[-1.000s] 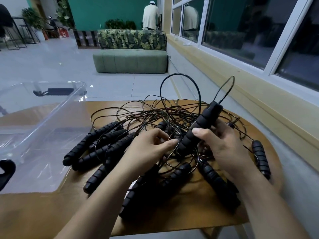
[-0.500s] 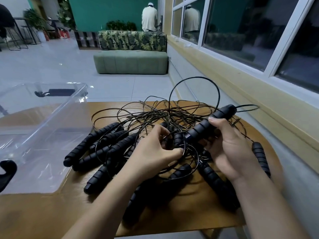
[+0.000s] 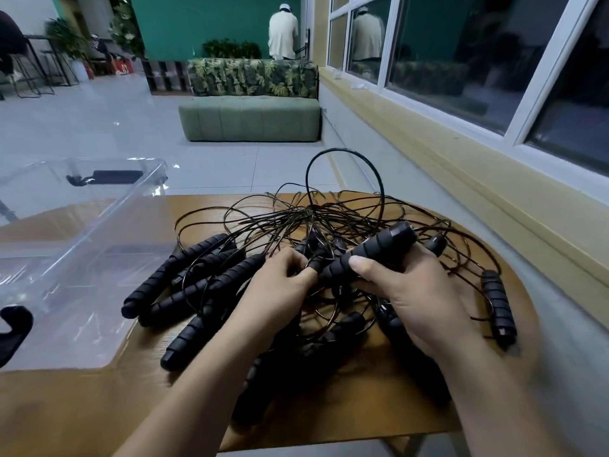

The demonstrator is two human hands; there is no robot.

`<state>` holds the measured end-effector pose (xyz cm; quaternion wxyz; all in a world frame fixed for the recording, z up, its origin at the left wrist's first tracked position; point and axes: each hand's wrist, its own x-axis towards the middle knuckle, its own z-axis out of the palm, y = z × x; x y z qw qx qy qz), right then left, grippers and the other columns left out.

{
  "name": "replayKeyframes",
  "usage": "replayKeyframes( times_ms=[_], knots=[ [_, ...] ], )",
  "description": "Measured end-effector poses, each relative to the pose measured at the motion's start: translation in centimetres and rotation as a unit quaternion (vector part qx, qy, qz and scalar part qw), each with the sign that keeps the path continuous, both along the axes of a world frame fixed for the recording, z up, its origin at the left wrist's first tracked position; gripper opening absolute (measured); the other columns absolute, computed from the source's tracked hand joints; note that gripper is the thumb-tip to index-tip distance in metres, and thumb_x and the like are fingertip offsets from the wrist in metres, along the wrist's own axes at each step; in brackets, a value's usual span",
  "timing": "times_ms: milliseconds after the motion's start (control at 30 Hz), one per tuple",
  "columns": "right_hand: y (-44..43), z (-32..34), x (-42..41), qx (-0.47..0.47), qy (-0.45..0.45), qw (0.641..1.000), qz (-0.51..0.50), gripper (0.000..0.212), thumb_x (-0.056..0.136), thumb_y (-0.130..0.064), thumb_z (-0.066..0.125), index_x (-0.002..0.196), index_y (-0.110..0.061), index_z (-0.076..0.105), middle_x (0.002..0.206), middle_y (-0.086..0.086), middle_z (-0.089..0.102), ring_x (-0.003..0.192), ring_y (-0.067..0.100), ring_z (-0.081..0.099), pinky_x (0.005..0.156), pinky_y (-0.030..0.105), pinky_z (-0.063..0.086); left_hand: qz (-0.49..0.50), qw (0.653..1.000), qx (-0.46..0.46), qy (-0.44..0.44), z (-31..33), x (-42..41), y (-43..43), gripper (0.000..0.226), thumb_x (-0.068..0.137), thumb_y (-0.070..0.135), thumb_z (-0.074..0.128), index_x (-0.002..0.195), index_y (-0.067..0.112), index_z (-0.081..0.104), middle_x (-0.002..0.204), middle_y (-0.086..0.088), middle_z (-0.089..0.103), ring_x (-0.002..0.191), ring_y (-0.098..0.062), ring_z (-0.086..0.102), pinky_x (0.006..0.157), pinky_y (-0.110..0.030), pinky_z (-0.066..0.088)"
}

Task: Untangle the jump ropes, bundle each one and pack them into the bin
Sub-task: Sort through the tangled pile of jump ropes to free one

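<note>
A tangle of thin black jump-rope cords (image 3: 296, 219) with several black ribbed foam handles lies on the wooden table (image 3: 82, 407). My right hand (image 3: 418, 291) grips one handle (image 3: 375, 252), held low over the pile and pointing up to the right. My left hand (image 3: 280, 285) pinches cords in the middle of the tangle, right beside that handle's lower end. A group of handles (image 3: 184, 278) lies to the left of my hands, and one handle (image 3: 497, 301) lies alone at the right edge. The clear plastic bin (image 3: 99, 225) stands at the left.
The table's rounded right edge runs close to a wall with a yellow sill and windows (image 3: 461, 77). A black latch (image 3: 13, 328) sits on the bin's near side. A green sofa (image 3: 250, 120) and a standing person (image 3: 283, 31) are far behind.
My right hand has lowered the handle from upright to a flatter angle over the pile. The cord loop above it has shifted left. My left hand stays pinched in the cords.
</note>
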<state>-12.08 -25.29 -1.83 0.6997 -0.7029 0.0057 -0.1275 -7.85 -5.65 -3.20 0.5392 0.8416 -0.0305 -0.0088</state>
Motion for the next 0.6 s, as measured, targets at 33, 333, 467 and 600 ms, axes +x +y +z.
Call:
replayKeyframes(
  times_ms=[33, 333, 467, 600],
  knots=[
    [-0.2, -0.1, 0.0, -0.023, 0.006, 1.0, 0.003, 0.03, 0.084, -0.026, 0.09, 0.11, -0.017, 0.078, 0.112, 0.005, 0.081, 0.108, 0.026, 0.078, 0.095, 0.049, 0.064, 0.004, 1.0, -0.013, 0.013, -0.1, 0.1, 0.2, 0.007, 0.085, 0.034, 0.068, 0.085, 0.029, 0.063, 0.077, 0.004, 0.071, 0.07, -0.015, 0.062, 0.069, -0.034, 0.049],
    [0.4, 0.4, -0.6, -0.218, 0.032, 0.975, -0.035, 0.019, 0.081, -0.031, 0.093, 0.093, -0.027, 0.08, 0.09, -0.014, 0.079, 0.085, 0.001, 0.073, 0.08, 0.028, 0.057, 0.038, 0.994, -0.089, -0.043, 0.9, 0.2, 0.7, 0.008, 0.075, 0.027, 0.068, 0.083, 0.03, 0.07, 0.108, 0.008, 0.073, 0.098, -0.014, 0.067, 0.099, -0.057, 0.055],
    [1.1, 0.1, -0.3, -0.104, 0.006, 0.994, -0.039, 0.015, 0.083, -0.02, 0.092, 0.094, -0.02, 0.082, 0.092, -0.003, 0.082, 0.09, 0.014, 0.079, 0.089, 0.041, 0.063, 0.03, 0.975, 0.037, -0.219, 1.2, -0.3, 0.8, 0.005, 0.077, 0.032, 0.073, 0.08, 0.034, 0.071, 0.135, 0.017, 0.045, 0.138, -0.007, 0.043, 0.114, -0.03, 0.039],
    [2.3, -0.5, 0.0, 0.061, -0.02, 0.996, -0.061, 0.014, 0.087, -0.007, 0.086, 0.101, -0.007, 0.082, 0.098, 0.012, 0.082, 0.098, 0.03, 0.08, 0.093, 0.048, 0.064, -0.047, 0.985, -0.019, -0.165, 1.8, -1.1, 0.2, 0.007, 0.087, 0.031, 0.077, 0.081, 0.028, 0.074, 0.091, 0.01, 0.066, 0.085, -0.007, 0.063, 0.076, -0.029, 0.048]
  ],
)
